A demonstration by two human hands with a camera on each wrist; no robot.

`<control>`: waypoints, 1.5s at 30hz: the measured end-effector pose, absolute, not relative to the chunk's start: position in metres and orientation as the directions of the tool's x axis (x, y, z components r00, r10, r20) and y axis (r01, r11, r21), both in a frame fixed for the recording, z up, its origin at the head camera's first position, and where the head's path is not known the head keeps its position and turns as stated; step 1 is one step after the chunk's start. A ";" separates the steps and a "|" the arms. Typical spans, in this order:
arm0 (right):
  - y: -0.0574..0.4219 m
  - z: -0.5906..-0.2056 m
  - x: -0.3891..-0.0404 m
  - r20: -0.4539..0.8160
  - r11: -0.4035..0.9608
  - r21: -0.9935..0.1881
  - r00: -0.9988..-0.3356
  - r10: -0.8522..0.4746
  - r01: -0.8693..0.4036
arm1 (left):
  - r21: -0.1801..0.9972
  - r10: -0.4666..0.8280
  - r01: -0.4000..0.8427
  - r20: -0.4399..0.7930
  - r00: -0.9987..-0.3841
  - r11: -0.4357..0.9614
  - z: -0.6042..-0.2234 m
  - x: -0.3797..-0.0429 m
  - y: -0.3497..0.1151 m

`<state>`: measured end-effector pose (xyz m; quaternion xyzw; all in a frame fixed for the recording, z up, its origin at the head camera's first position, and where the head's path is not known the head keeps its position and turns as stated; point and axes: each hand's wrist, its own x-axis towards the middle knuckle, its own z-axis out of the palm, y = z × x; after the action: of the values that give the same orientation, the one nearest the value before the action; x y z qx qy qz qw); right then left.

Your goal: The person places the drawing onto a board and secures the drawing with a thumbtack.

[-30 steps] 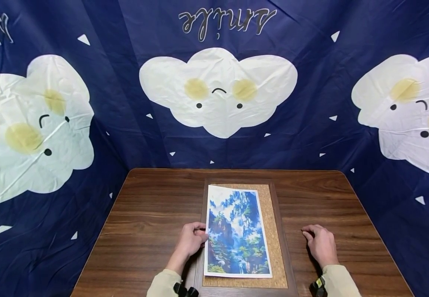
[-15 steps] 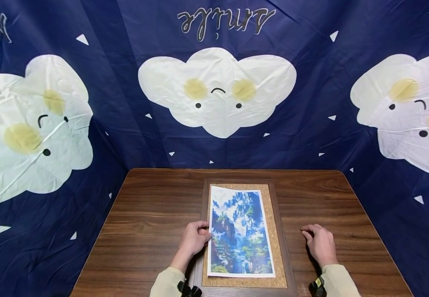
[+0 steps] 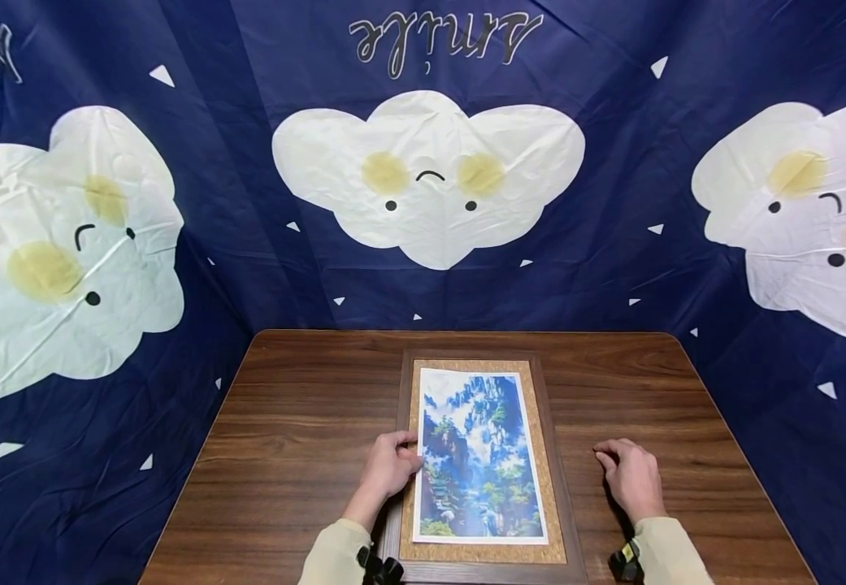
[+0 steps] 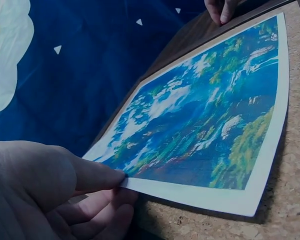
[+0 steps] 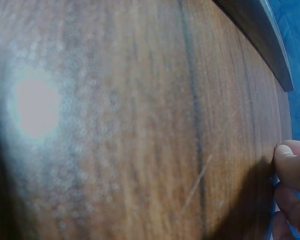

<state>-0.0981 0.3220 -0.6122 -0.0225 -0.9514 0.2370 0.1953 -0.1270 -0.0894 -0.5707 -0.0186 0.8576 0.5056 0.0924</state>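
Observation:
A landscape print (image 3: 477,459) with a white border lies over a cork board (image 3: 554,520) in a brown frame. My left hand (image 3: 388,465) pinches the print's left edge between thumb and fingers. In the left wrist view, the thumb (image 4: 102,176) lies on top of the paper and the fingers are underneath; the near edge is lifted off the cork. Right of the board, my right hand (image 3: 633,479) is low over the table with thumb and forefinger together. A tiny dark pin-like point (image 5: 276,146) shows at those fingertips; most of it is hidden.
The wood-grain table (image 3: 298,406) extends to both sides of the board. A navy cloth (image 3: 232,244) printed with white clouds (image 3: 430,175) surrounds its back and sides. Cameras are strapped at the left wrist (image 3: 382,566) and right wrist (image 3: 623,561).
My left hand has shifted the print a little to the right over the cork board, turning it slightly straighter. The right hand has stayed almost still.

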 end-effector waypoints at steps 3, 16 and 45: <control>0.322 -0.612 -0.099 0.355 0.886 -0.461 -0.925 0.136 -0.047 | 0.845 0.042 -0.123 -0.169 -0.985 0.520 -0.571 -0.128 -0.089; 0.323 -0.613 -0.099 0.352 0.891 -0.453 -0.926 0.135 -0.043 | 0.798 -0.020 -0.143 -0.162 -0.987 0.585 -0.571 -0.130 -0.085; 0.323 -0.612 -0.099 0.322 0.891 -0.455 -0.935 0.148 -0.015 | 0.758 -0.053 -0.140 -0.139 -0.989 0.637 -0.570 -0.134 -0.077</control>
<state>-0.0988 0.3226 -0.6117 -0.0346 -0.9561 0.2313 0.1766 -0.1337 -0.0773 -0.5704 -0.0535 0.9031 0.4229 0.0518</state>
